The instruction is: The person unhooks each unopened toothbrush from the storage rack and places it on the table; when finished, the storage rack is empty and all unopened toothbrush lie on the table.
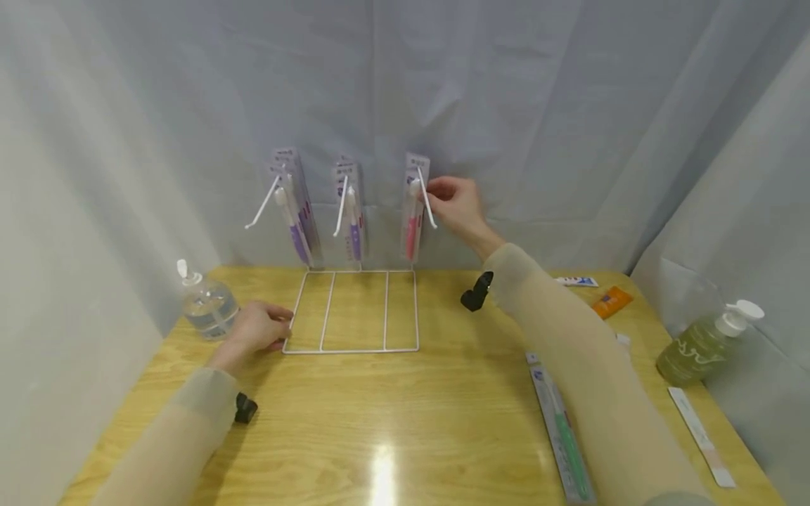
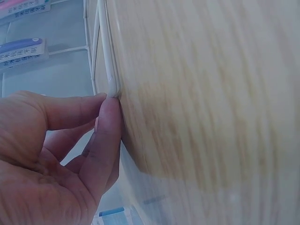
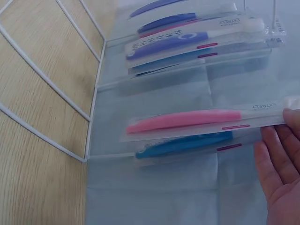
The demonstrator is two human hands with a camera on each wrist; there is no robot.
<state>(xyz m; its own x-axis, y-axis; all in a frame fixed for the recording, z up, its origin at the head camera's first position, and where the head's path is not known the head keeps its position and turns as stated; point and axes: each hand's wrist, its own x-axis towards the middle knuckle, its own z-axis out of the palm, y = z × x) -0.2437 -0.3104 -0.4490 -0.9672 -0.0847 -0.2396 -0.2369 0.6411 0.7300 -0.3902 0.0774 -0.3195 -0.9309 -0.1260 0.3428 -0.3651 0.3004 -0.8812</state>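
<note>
A white wire display rack (image 1: 351,351) stands at the back of the wooden table, with three hooks. My left hand (image 1: 253,330) pinches its front left base corner between thumb and finger, as the left wrist view shows. At the right hook, my right hand (image 1: 460,209) holds the upper edge of a packaged pink toothbrush (image 3: 187,120) with thumb and fingers. Behind that pack hangs a blue toothbrush (image 3: 187,144). Packaged purple toothbrushes hang on the left hook (image 1: 261,207) and the middle hook (image 1: 342,207).
Beside my left hand stands a clear pump bottle (image 1: 209,309). A packaged green toothbrush (image 1: 569,446) lies near my right sleeve. Farther right are an orange tube (image 1: 612,302), a white and blue tube (image 1: 581,282), a green pump bottle (image 1: 696,351) and a flat white strip (image 1: 701,437).
</note>
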